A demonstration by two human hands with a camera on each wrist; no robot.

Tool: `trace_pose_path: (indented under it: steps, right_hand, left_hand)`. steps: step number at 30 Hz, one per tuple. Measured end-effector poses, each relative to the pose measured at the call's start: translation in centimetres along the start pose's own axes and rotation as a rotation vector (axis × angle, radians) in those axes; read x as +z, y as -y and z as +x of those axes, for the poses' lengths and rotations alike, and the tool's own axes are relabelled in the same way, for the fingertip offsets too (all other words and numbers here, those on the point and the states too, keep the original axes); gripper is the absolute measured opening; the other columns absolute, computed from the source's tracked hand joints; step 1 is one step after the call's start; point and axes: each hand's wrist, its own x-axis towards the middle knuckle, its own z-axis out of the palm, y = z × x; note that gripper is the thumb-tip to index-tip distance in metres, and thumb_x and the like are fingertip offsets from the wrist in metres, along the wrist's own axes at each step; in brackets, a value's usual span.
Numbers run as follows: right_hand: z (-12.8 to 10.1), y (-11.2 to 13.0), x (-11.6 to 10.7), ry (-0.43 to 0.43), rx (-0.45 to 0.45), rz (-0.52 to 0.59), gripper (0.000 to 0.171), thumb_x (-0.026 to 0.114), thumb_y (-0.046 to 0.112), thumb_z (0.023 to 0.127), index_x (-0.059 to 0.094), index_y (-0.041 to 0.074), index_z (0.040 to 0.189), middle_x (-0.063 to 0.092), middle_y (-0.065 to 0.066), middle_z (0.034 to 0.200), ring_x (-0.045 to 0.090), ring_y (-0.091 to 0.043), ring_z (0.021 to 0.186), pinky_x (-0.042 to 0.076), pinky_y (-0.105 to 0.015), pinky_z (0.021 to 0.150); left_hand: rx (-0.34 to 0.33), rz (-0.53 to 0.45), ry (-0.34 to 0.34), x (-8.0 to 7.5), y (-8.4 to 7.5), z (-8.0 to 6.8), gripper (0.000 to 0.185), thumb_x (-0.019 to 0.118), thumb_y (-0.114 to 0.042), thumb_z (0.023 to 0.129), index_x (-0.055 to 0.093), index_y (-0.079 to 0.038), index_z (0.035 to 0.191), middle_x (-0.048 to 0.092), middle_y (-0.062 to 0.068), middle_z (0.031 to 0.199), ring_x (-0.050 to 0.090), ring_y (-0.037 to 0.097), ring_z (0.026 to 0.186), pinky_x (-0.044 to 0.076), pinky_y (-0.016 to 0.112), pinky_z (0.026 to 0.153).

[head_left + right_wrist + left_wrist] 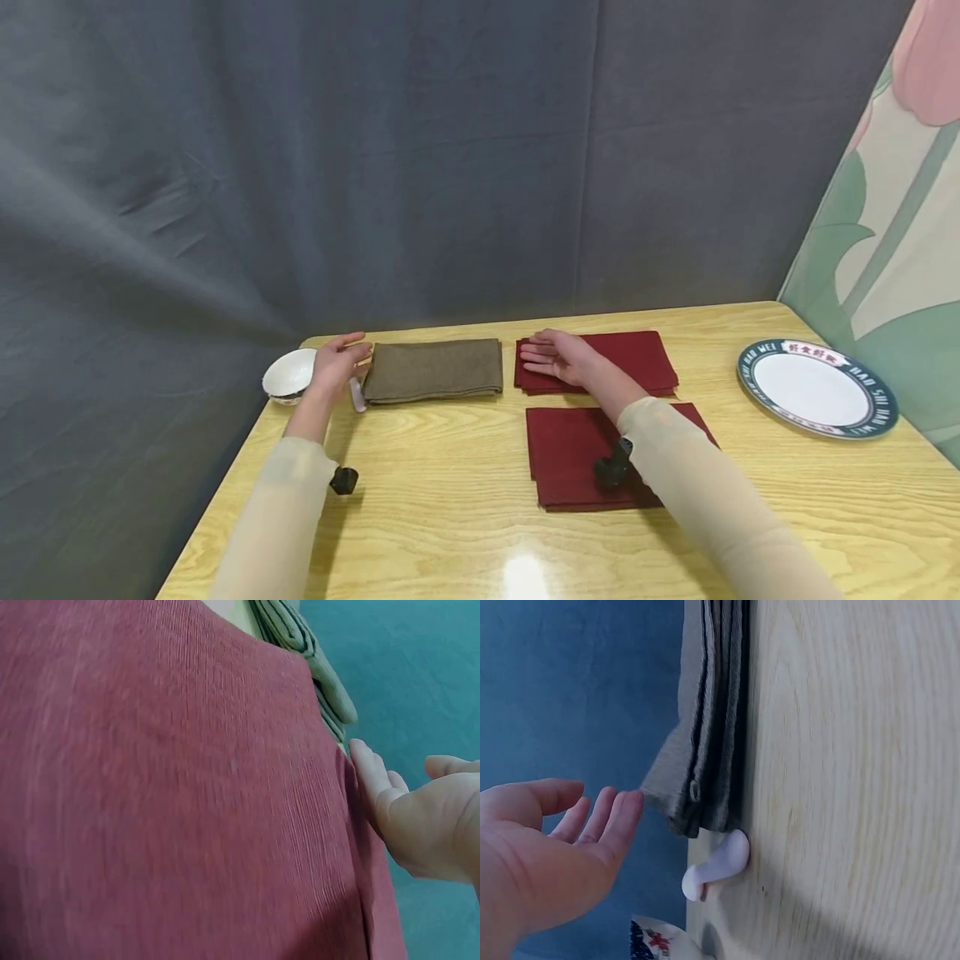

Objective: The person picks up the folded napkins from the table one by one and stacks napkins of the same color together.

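Observation:
My left hand (339,367) hovers at the left end of a folded brown cloth (435,371), fingers loosely extended. In the left wrist view its fingertips (630,806) come close to the cloth's corner; whether they touch, I cannot tell. A pale spoon (721,864) lies beside that corner, partly hidden by the hand in the head view. Over the left part of the far folded red cloth (630,358) is my right hand (558,357), fingers extended and holding nothing. In the right wrist view its fingertips (361,761) are near or against red fabric (187,780).
A white bowl (289,373) stands at the table's left edge. Nearer me lies a second folded red cloth (558,450), partly beneath my right forearm. To the right is a blue-rimmed white plate (813,390). A dark curtain (450,167) hangs behind the wooden table (435,500).

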Motion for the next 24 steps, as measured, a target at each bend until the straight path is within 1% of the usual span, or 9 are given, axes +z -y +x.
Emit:
trace_pose_path:
  steps: [2, 6, 8, 14, 19, 24]
  right_hand:
    - [-0.5, 0.3, -0.6, -0.004, -0.002, -0.015, 0.053, 0.037, 0.018, 0.111, 0.024, -0.005, 0.158, 0.035, -0.029, 0.156, 0.039, -0.040, 0.142, 0.041, -0.045, 0.109]
    - [-1.7, 0.8, -1.2, 0.010, -0.003, -0.043, 0.052, 0.037, 0.017, 0.112, 0.027, -0.006, 0.156, 0.035, -0.030, 0.155, 0.040, -0.041, 0.141, 0.042, -0.045, 0.107]
    - [-2.3, 1.0, -1.4, 0.029, -0.005, -0.069, 0.052, 0.037, 0.017, 0.112, 0.026, -0.007, 0.156, 0.034, -0.030, 0.156, 0.039, -0.041, 0.141, 0.042, -0.044, 0.107]
    - [-4.1, 1.3, -2.2, 0.036, -0.020, -0.151, 0.051, 0.038, 0.016, 0.111, 0.028, -0.010, 0.154, 0.036, -0.032, 0.153, 0.042, -0.042, 0.139, 0.047, -0.041, 0.102]
    - [-5.6, 1.2, -3.2, 0.041, -0.028, -0.192, 0.050, 0.038, 0.015, 0.111, 0.030, -0.010, 0.153, 0.038, -0.034, 0.152, 0.045, -0.042, 0.136, 0.050, -0.041, 0.099]
    - [-6.8, 1.2, -4.5, 0.051, -0.049, -0.241, 0.050, 0.036, 0.016, 0.111, 0.029, -0.012, 0.153, 0.037, -0.035, 0.151, 0.049, -0.040, 0.133, 0.050, -0.040, 0.099]
  left_hand:
    - [0.005, 0.002, 0.041, 0.3, -0.1, -0.2, 0.048, 0.053, -0.006, 0.105, 0.041, 0.006, 0.149, 0.046, 0.032, 0.145, 0.052, 0.035, 0.128, 0.044, 0.046, 0.108]
    - [0.001, -0.007, 0.119, 0.7, -0.1, -0.7, 0.048, 0.052, -0.007, 0.106, 0.039, 0.005, 0.151, 0.042, 0.032, 0.148, 0.046, 0.040, 0.133, 0.047, 0.044, 0.106]
    - [-0.007, -0.023, 0.161, 1.0, -0.1, -1.1, 0.048, 0.051, -0.007, 0.106, 0.038, 0.003, 0.152, 0.041, 0.031, 0.150, 0.044, 0.042, 0.135, 0.048, 0.042, 0.104]
    - [-0.036, -0.074, 0.278, 2.0, -0.3, -2.3, 0.049, 0.050, -0.008, 0.107, 0.037, 0.001, 0.153, 0.039, 0.030, 0.152, 0.041, 0.045, 0.138, 0.052, 0.036, 0.099]
    - [-0.050, -0.089, 0.349, 3.2, -0.4, -3.5, 0.049, 0.050, -0.007, 0.107, 0.036, 0.002, 0.153, 0.038, 0.031, 0.153, 0.040, 0.046, 0.138, 0.051, 0.039, 0.100]
    - [-0.048, -0.078, 0.414, 4.4, -0.1, -4.1, 0.050, 0.051, -0.008, 0.107, 0.035, 0.002, 0.154, 0.038, 0.031, 0.152, 0.041, 0.045, 0.138, 0.048, 0.044, 0.104]
